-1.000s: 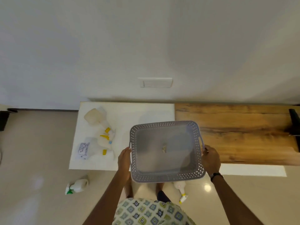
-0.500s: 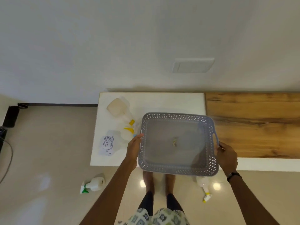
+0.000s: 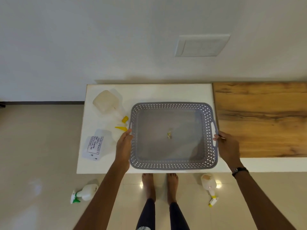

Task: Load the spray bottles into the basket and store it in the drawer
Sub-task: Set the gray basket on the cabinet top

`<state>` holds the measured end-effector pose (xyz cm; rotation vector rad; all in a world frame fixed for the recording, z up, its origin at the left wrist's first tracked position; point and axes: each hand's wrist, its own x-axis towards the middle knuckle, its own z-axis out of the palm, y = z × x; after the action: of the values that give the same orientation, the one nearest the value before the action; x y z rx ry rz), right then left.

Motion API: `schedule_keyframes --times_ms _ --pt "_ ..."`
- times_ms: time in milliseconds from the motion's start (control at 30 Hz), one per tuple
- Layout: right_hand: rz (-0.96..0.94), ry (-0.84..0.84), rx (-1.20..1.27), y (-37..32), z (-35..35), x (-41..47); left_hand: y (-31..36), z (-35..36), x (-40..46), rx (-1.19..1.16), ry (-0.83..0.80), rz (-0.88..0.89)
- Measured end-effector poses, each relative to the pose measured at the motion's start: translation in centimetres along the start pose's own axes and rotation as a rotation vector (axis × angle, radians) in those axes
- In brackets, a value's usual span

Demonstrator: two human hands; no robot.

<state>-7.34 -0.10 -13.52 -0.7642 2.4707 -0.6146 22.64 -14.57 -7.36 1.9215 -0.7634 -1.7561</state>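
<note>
Barefoot, a person's left hand [image 3: 123,147] and right hand [image 3: 228,146] clasp the grey perforated basket's [image 3: 173,165] side walls at the white counter's [image 3: 149,92] front edge, two spray bottles [image 3: 106,102] lying just beside its left wall.

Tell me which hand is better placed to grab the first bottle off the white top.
Left. The left hand holds the basket edge right beside the labelled bottle; the right hand is across the basket.

Two hands — left hand [image 3: 123,147], right hand [image 3: 228,147] — grip a grey basket [image 3: 172,166] over a white counter [image 3: 149,92].
</note>
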Motion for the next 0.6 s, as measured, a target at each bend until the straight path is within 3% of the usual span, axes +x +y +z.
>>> schedule_keyframes --times_ms 300,600 --pt "-0.097 -0.011 0.046 -2.6 1.1 0.5 -0.1 -2.5 1.6 0.062 0.049 0.056" --pt "-0.161 0.080 -0.061 -3.7 1.4 0.1 0.4 -2.4 1.7 0.075 0.079 0.068"
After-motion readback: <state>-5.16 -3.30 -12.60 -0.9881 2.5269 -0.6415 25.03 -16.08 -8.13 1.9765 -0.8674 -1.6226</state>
